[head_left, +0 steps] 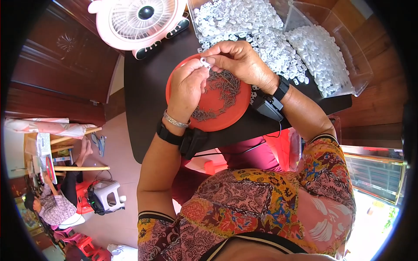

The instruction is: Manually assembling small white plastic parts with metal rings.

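Pink fan [138, 21] behind red bowl [208, 114] of dark pins; clear bin [344, 56] holds white parts. Left hand [186, 89] and right hand [239, 58] fingers pinch white clip [204, 64].

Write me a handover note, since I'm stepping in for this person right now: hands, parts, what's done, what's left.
Left hand and right hand meet above the red dish, both pinching one small white plastic piece.
The dish, on the dark table, holds small dark pins.
Loose white pieces lie heaped behind it; more fill the clear bin to the right.
Done: cannot tell which pile is finished.
Left: many pins remain in the dish.
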